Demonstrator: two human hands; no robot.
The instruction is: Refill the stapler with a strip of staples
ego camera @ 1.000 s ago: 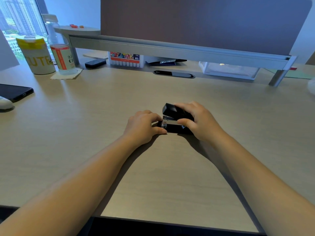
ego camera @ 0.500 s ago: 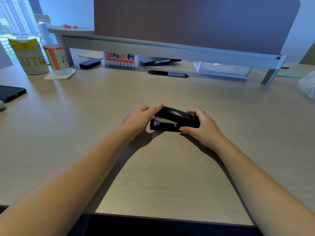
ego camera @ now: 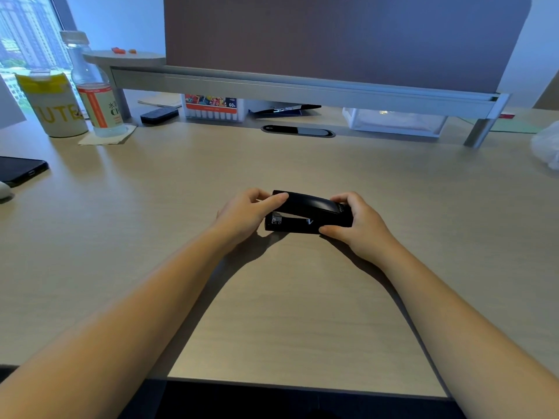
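Note:
A black stapler [ego camera: 308, 211] lies lengthwise on the wooden desk [ego camera: 287, 297], its metal front end pointing left and its top arm lowered over the base with a small gap at the front. My left hand [ego camera: 246, 214] rests at the front end, the index finger laid on top of the arm's tip. My right hand [ego camera: 360, 223] grips the rear end, thumb on the near side and fingers over the top. No staple strip is visible.
At the back left stand a yellow-lidded cup [ego camera: 53, 105] and a water bottle [ego camera: 93, 89]. A dark phone [ego camera: 18, 170] lies at the left edge. Under the monitor shelf [ego camera: 302, 89] sit a marker box [ego camera: 213, 108] and a clear tray [ego camera: 393, 120].
The stapler's top arm, raised open a second ago, has come down over the base. My left index finger moved onto its tip; my right hand slid back to the rear.

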